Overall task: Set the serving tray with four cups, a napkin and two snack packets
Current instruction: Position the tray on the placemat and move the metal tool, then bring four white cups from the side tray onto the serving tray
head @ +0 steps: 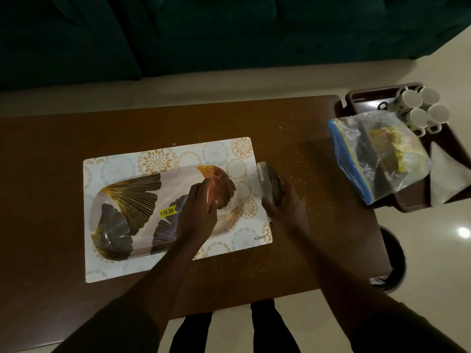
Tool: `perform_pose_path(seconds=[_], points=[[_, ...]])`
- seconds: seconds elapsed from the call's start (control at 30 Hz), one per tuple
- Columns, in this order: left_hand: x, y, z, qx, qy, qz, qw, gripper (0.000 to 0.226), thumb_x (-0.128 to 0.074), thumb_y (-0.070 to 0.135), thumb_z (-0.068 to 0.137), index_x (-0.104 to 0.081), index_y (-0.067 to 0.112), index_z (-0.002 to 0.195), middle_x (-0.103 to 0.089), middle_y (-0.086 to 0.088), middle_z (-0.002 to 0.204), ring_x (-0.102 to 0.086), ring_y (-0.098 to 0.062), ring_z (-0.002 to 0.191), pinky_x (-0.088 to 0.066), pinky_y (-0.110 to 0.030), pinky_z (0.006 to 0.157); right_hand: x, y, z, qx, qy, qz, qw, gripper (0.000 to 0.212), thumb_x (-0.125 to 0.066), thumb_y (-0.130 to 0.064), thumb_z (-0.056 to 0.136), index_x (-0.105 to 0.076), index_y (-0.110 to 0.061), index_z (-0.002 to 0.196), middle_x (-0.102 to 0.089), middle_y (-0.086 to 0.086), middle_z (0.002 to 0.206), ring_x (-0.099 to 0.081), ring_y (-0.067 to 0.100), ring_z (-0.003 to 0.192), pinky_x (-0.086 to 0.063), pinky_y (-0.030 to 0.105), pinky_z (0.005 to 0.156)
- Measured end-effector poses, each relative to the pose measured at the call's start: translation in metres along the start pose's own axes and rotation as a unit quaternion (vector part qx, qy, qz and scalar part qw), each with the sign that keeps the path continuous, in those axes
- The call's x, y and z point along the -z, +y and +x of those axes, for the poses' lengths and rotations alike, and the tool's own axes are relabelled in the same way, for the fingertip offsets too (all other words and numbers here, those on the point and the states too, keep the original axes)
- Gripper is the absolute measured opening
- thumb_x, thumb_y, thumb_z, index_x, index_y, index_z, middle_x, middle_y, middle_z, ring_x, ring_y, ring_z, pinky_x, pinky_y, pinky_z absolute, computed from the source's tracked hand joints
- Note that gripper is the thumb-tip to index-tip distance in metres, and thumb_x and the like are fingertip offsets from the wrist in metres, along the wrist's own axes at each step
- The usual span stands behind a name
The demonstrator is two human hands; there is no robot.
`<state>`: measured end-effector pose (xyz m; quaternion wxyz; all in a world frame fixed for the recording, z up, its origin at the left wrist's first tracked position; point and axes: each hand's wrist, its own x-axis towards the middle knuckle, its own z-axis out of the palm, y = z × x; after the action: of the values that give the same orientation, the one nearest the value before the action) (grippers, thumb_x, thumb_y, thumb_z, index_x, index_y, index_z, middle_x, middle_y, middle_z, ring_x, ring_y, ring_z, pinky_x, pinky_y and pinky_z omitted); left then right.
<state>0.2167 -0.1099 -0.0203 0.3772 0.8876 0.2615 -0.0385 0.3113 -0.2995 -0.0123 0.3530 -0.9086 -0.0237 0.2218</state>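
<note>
A marbled serving tray (127, 212) with gold and dark leaf prints and a yellow price sticker lies on a patterned placemat (158, 159). My left hand (198, 212) rests on the tray's right part with its fingers curled on the surface. Just past the mat's right edge, my right hand (285, 205) grips a small dark item with a pale edge (267, 179), held upright; I cannot tell what it is. Several white cups (418, 108) stand upside down in a brown tub (356, 98) at the right. A clear zip bag with snack packets (377, 154) and a white napkin (446, 174) lie there too.
The brown table (293, 118) carries the mat; crumbs speckle its right side. The tub overhangs the table's right end. A dark round bin (395, 261) stands on the pale floor below it. A dark green sofa (204, 34) runs along the far side.
</note>
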Motion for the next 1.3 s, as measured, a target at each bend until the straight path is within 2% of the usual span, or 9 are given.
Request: perform_pose_path(seconds=[0.07, 0.17, 0.33, 0.5, 0.73, 0.87, 1.0, 1.23, 1.3], points=[[0.002, 0.004, 0.003, -0.003, 0.007, -0.002, 1.000, 0.055, -0.054, 0.014, 0.094, -0.037, 0.014, 0.145, -0.045, -0.010, 0.142, -0.055, -0.031, 0.122, -0.051, -0.048, 0.092, 0.009, -0.002, 0.002, -0.005, 0.011, 0.000, 1.000, 0.083, -0.061, -0.051, 0.084, -0.021, -0.024, 0.151, -0.051, 0.009, 0.143, -0.066, 0.023, 0.106, -0.060, 0.042, 0.079], [0.005, 0.013, 0.007, -0.015, 0.017, -0.003, 1.000, 0.053, -0.052, 0.016, 0.095, -0.036, 0.014, 0.146, -0.045, -0.009, 0.143, -0.055, -0.030, 0.120, -0.051, -0.045, 0.091, 0.025, -0.006, 0.005, 0.012, 0.058, -0.010, 0.998, 0.073, -0.053, -0.056, 0.088, -0.028, -0.023, 0.148, -0.055, 0.006, 0.138, -0.056, 0.006, 0.093, -0.047, 0.020, 0.073], [-0.003, 0.044, 0.019, -0.045, 0.052, -0.025, 0.997, 0.050, -0.051, 0.017, 0.096, -0.038, 0.019, 0.144, -0.048, -0.009, 0.140, -0.054, -0.030, 0.122, -0.051, -0.041, 0.089, 0.058, -0.002, 0.029, 0.039, 0.105, -0.001, 0.994, 0.056, -0.044, -0.049, 0.095, -0.037, -0.019, 0.142, -0.053, 0.007, 0.139, -0.057, 0.015, 0.113, -0.048, 0.035, 0.093], [-0.030, 0.093, 0.037, -0.082, 0.076, -0.021, 0.994, 0.047, -0.051, 0.018, 0.096, -0.041, 0.020, 0.142, -0.049, -0.008, 0.139, -0.056, -0.028, 0.119, -0.053, -0.045, 0.088, 0.102, 0.019, 0.054, 0.075, 0.155, -0.005, 0.985, 0.033, -0.056, -0.027, 0.092, -0.049, -0.020, 0.124, -0.060, -0.002, 0.117, -0.055, 0.008, 0.099, -0.035, 0.012, 0.073], [-0.087, 0.196, 0.066, -0.119, 0.090, -0.011, 0.989, 0.046, -0.054, 0.022, 0.096, -0.042, 0.025, 0.140, -0.053, -0.007, 0.139, -0.054, -0.026, 0.124, -0.048, -0.035, 0.091, 0.200, 0.071, 0.080, 0.079, 0.176, -0.003, 0.981, 0.031, -0.059, -0.016, 0.088, -0.058, -0.016, 0.118, -0.064, 0.002, 0.120, -0.060, 0.019, 0.107, -0.046, 0.027, 0.081], [-0.125, 0.243, 0.077, -0.151, 0.071, -0.017, 0.986, 0.049, -0.056, 0.017, 0.093, -0.043, 0.023, 0.140, -0.052, -0.007, 0.137, -0.052, -0.024, 0.122, -0.049, -0.038, 0.092, 0.242, 0.097, 0.093, 0.090, 0.188, 0.005, 0.978, 0.020, -0.057, -0.011, 0.087, -0.066, -0.013, 0.105, -0.066, 0.003, 0.109, -0.061, 0.016, 0.098, -0.049, 0.027, 0.078], [-0.166, 0.274, 0.080, -0.139, 0.025, -0.005, 0.990, 0.051, -0.057, 0.019, 0.094, -0.041, 0.023, 0.142, -0.051, -0.006, 0.140, -0.053, -0.023, 0.123, -0.045, -0.031, 0.087, 0.274, 0.127, 0.105, 0.064, 0.192, 0.004, 0.979, 0.019, -0.056, -0.013, 0.087, -0.069, -0.017, 0.100, -0.067, -0.002, 0.104, -0.061, 0.012, 0.093, -0.041, 0.020, 0.073], [-0.201, 0.322, 0.087, -0.189, -0.010, -0.054, 0.981, 0.049, -0.060, 0.000, 0.089, -0.048, 0.006, 0.137, -0.052, -0.012, 0.136, -0.053, -0.028, 0.122, -0.048, -0.034, 0.093, 0.316, 0.171, 0.119, 0.037, 0.229, 0.004, 0.973, 0.018, -0.058, -0.012, 0.085, -0.069, -0.019, 0.097, -0.069, -0.002, 0.101, -0.064, 0.013, 0.086, -0.052, 0.029, 0.074], [-0.204, 0.329, 0.090, -0.200, -0.009, -0.048, 0.979, 0.050, -0.060, 0.001, 0.089, -0.047, 0.005, 0.137, -0.053, -0.013, 0.133, -0.054, -0.026, 0.120, -0.044, -0.027, 0.091, 0.322, 0.177, 0.123, 0.030, 0.231, 0.001, 0.972, 0.017, -0.059, -0.011, 0.084, -0.069, -0.020, 0.095, -0.069, -0.001, 0.100, -0.063, 0.013, 0.086, -0.052, 0.030, 0.073]])
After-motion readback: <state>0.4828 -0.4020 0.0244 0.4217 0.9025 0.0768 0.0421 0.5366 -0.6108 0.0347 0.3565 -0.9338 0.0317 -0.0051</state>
